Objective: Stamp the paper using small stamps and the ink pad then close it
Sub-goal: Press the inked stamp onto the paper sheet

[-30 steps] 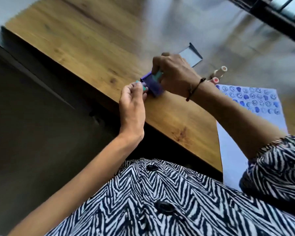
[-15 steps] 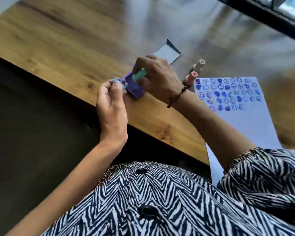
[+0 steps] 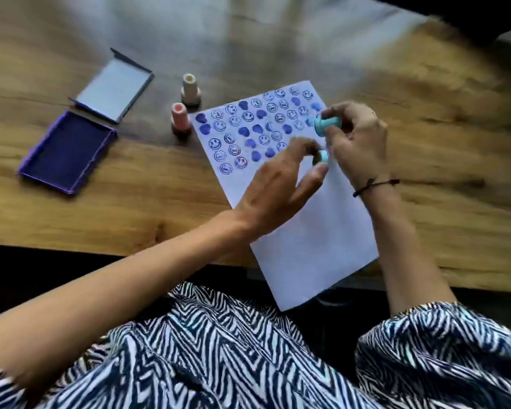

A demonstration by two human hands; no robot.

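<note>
A white paper (image 3: 313, 231) lies on the wooden table, its upper part covered with blue smiley and blob stamp marks. My right hand (image 3: 357, 143) holds a teal stamp (image 3: 323, 124) tilted above the paper's upper right. My left hand (image 3: 281, 175) pinches a second small teal stamp (image 3: 322, 156) just below it, over the paper. The purple ink pad (image 3: 67, 152) lies open at the left, its lid (image 3: 112, 90) lying flat behind it. Both hands are far from the pad.
A pink stamp (image 3: 180, 119) and a beige stamp (image 3: 190, 89) stand upright between the ink pad and the paper. The table's front edge (image 3: 130, 252) runs close to my body; the paper overhangs it.
Both hands have left the ink pad and moved right to the paper, each carrying a teal stamp. The view has swung to the right.
</note>
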